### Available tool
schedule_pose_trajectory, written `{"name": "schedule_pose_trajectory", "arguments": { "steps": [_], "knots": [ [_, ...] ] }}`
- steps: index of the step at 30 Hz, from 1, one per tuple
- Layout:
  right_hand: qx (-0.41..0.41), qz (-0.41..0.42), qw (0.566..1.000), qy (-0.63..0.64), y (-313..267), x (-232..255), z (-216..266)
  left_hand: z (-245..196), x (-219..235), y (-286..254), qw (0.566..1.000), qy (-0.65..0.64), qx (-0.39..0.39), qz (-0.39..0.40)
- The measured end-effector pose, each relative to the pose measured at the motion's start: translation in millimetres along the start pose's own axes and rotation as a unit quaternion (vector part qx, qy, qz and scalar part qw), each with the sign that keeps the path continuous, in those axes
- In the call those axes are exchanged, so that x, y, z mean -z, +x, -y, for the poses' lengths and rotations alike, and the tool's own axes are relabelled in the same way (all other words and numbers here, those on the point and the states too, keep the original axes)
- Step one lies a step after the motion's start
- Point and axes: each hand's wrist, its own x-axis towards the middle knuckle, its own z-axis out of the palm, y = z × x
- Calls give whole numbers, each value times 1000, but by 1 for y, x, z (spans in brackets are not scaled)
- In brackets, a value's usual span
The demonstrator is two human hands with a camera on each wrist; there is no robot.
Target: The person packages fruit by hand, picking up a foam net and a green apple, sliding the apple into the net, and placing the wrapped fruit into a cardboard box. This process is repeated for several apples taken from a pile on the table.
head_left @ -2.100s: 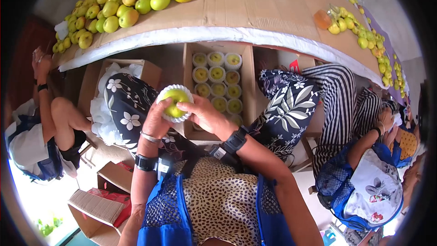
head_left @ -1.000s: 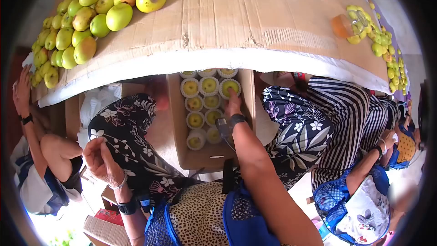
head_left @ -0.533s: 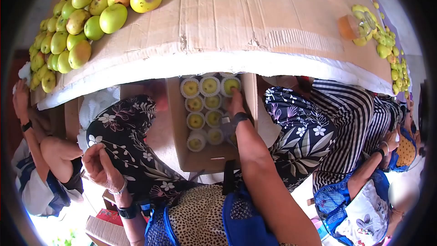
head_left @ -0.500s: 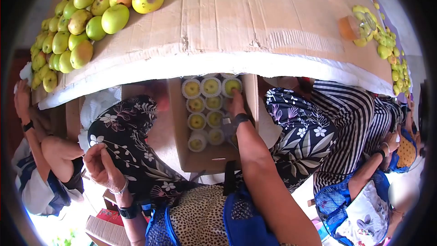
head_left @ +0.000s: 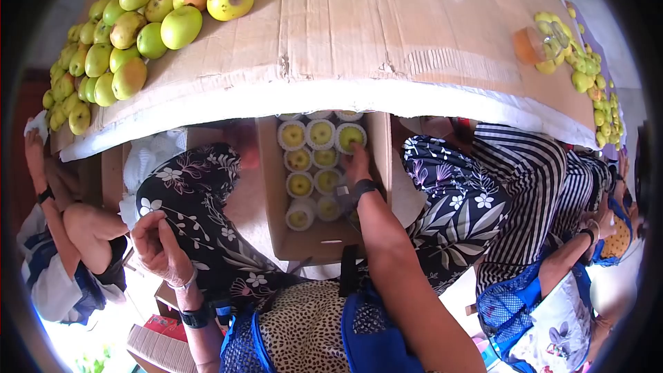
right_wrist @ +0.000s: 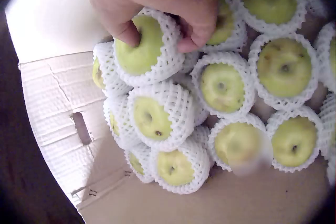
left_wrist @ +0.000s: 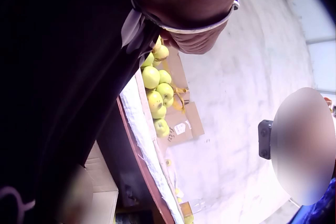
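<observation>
My right hand [head_left: 356, 164] reaches into an open cardboard box [head_left: 316, 251]. In the right wrist view, its thumb and fingers grip a green apple [right_wrist: 142, 50] in a white foam net, at the side of the box beside other netted apples [right_wrist: 220, 88]. Those apples sit in rows, each in its own foam net with the top showing. My left hand [head_left: 160, 247] hovers over the left knee, fingers loosely curled and holding nothing. Only part of the left hand [left_wrist: 197, 37] shows in the left wrist view, below a bracelet.
A cardboard-covered table [head_left: 345, 34] with a white padded edge overhangs the box; loose apples [head_left: 128, 30] are heaped on its left. White foam nets [head_left: 148, 159] fill a carton at left. A glass jar [head_left: 545, 43] lies far right. People sit on both sides.
Earlier both hands held a netted apple above the lap. Since then the right hand has moved down into the box and the left hand has drawn away leftward, holding nothing.
</observation>
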Motion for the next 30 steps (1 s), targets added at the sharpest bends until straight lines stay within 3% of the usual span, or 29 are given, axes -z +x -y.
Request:
{"name": "schedule_pose_trajectory", "arguments": {
  "steps": [3, 6, 9, 12, 15, 18, 24, 27, 30],
  "knots": [
    [-6, -14, 999, 41, 4, -6, 1, 0, 1, -1, 1000, 11, -1, 2],
    [79, -7, 996, -37, 23, -1, -10, 0, -2, 1, 1000, 5, -11, -1],
    [63, 3, 996, 60, 29, 1, -14, -1, -1, 0, 1000, 9, -15, 0],
    [73, 53, 994, -64, 42, 20, -17, -1, -3, 1, 999, 25, -27, 4],
    [30, -6, 999, 18, 13, 2, -3, -3, -3, 1, 999, 36, -26, 0],
    [16, 7, 1000, 25, 10, 2, 0, -5, -3, 1, 999, 30, -10, 1],
    [47, -39, 998, 16, 11, -3, -4, -3, -2, 0, 1000, 10, -2, 1],
    [32, -26, 998, -40, 8, 1, 0, -2, -2, -1, 1000, 0, -2, 3],
    [64, -29, 997, -18, 5, -2, -2, 0, -3, 1, 1000, 1, -22, -7]
  ]
}}
